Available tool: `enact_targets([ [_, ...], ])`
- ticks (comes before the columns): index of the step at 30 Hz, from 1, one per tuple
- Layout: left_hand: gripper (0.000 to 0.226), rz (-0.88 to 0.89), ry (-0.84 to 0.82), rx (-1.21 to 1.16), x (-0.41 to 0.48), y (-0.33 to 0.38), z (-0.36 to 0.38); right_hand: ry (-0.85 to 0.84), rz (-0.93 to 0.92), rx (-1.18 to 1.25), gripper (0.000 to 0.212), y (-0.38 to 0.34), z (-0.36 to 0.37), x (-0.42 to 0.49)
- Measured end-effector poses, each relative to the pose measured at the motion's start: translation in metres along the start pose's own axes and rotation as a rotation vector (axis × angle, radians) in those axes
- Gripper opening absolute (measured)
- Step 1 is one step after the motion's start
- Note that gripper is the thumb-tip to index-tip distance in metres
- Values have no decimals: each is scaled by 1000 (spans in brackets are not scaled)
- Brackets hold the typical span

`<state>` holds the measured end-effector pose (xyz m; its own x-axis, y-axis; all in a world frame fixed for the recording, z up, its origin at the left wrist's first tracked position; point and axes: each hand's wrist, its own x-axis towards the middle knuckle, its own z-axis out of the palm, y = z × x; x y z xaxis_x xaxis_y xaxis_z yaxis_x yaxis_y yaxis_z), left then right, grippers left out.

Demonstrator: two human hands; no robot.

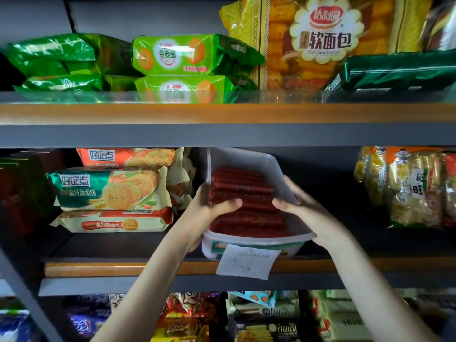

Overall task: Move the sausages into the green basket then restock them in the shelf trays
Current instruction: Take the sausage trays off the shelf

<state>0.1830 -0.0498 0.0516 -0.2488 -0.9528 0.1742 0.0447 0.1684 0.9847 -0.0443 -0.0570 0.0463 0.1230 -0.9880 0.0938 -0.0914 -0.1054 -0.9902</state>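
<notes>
- biscuit packs (111, 191) sit just left of the tray; don't snag them.
- left hand (209, 206) grips the shelf tray (246, 159) on its left wall, thumb over the sausages (246, 213).
- sausages are stacked in the tray on the middle shelf (123, 266); the tray looks tipped forward, with a paper label (248, 262) on its front.
- right hand (303, 211) grips the right rim, fingers curled inside.
- my read: level the tray and move both hands together so nothing rolls out. Green basket not in view.

I see a shop: tiered shelves (222, 134) stocked with packaged biscuits (111, 191), bread bags (320, 40), and a paper price tag (246, 262).
</notes>
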Motion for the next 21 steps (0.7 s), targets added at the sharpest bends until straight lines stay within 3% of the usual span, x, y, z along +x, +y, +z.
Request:
enact_targets([
  [5, 76, 72, -2, 57, -7, 1, 3, 44, -115, 28, 58, -12, -2, -23],
  [11, 64, 157, -13, 17, -22, 12, 11, 67, -226, 46, 60, -39, -2, -41],
  [15, 51, 188, 3, -5, -42, 27, 25, -34, -261, 44, 96, -54, -7, -60],
  [21, 57, 202, 20, -20, -83, 39, 43, -94, -297, 117, 87, -53, -25, -87],
])
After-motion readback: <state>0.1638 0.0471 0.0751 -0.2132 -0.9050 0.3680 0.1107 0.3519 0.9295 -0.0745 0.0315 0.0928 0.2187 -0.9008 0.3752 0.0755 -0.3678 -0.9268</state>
